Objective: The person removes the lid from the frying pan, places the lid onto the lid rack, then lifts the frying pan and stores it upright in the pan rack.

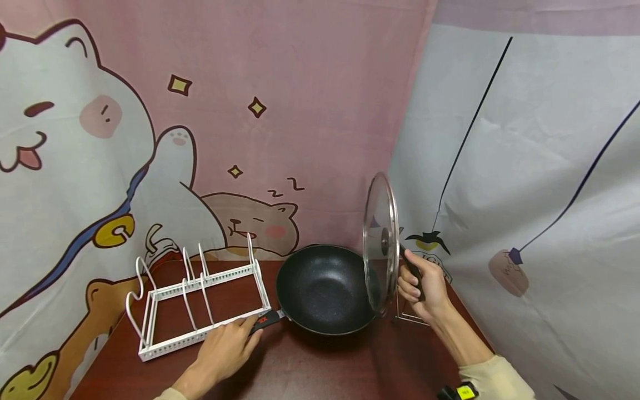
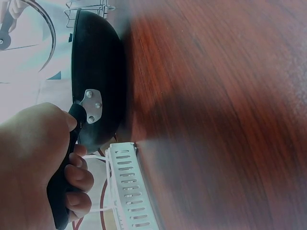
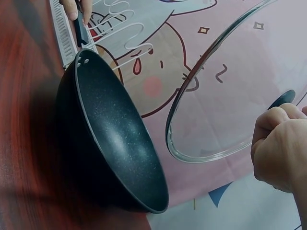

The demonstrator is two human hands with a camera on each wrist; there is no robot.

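Note:
A dark wok (image 1: 327, 289) with a speckled inside sits on the table, its handle (image 2: 60, 191) pointing left. My left hand (image 1: 225, 347) grips that handle, fingers wrapped round it in the left wrist view. In the right hand (image 1: 425, 286) is the black handle of a glass lid (image 1: 380, 239) with a metal rim. The lid stands almost on edge, raised over the wok's right side; in the right wrist view (image 3: 211, 96) the lid rim hangs apart from the wok (image 3: 120, 139). Part of the wok's right edge shows through the glass.
A white rack (image 1: 172, 339) with upright wire dividers stands left of the wok, close by the handle. Behind the right hand, a thin wire rack (image 1: 412, 318) is partly hidden. The brown table (image 1: 320, 366) meets printed curtains (image 1: 310, 111) at the back and right.

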